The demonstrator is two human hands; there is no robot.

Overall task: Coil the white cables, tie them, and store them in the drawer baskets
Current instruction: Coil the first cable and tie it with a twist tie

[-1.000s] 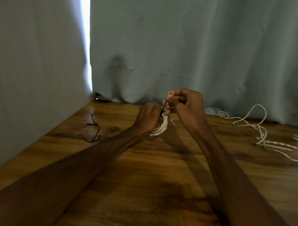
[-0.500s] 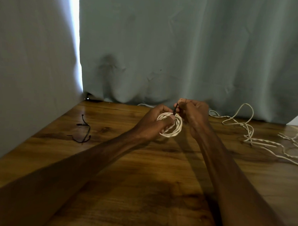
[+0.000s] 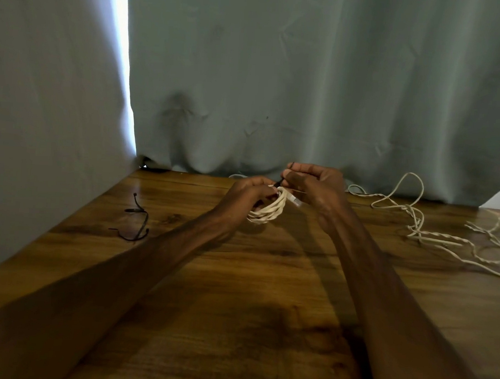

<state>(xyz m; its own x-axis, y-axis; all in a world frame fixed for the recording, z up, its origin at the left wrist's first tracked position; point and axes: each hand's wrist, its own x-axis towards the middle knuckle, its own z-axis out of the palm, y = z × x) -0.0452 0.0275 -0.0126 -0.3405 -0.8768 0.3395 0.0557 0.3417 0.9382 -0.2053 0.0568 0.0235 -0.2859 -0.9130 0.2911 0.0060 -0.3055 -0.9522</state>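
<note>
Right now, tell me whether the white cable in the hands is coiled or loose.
Coiled. The white cable hangs in stacked loops from the left hand, while the right hand pulls a black tie at its top.

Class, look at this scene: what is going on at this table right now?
A person is tying up a coiled white cable. The left hand holds the coil above the wooden table, while the right hand pinches a black tie at the coil's top. More loose white cables lie tangled on the right, and spare black ties lie on the left.
</note>
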